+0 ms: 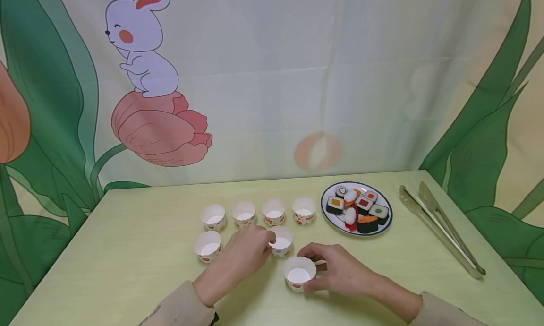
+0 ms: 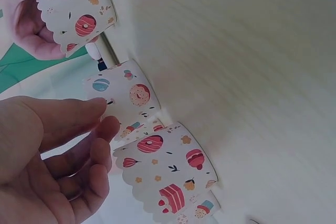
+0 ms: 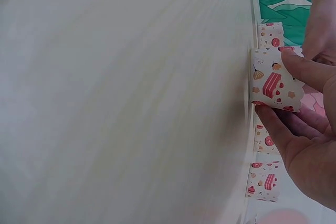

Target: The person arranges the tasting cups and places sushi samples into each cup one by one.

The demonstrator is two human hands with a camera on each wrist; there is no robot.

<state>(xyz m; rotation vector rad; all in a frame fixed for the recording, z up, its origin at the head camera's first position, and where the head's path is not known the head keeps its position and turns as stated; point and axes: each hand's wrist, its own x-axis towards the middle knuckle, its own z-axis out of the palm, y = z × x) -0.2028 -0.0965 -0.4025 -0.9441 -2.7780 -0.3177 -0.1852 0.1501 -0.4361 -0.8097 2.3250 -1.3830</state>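
My right hand (image 1: 344, 271) grips a white paper baking cup (image 1: 296, 282) from its right side. In the right wrist view the thumb (image 3: 304, 69) and index finger lie on opposite sides of that cup. My left hand (image 1: 248, 245) hovers by the rim of another baking cup (image 2: 123, 95), its fingers loosely curled. A small gap shows between its thumb and fingertip in the left wrist view; contact with the rim is uncertain. A further printed cup (image 2: 168, 171) stands beside that hand. At the left of the same row sits one more baking cup (image 1: 208, 246).
Several baking cups (image 1: 243, 214) line up behind the hands. A blue-rimmed plate (image 1: 328, 225) of sushi pieces (image 1: 367, 224) lies at the back right. Metal tongs (image 1: 442, 231) rest near the table's right edge. A printed curtain (image 1: 263, 80) hangs behind the table.
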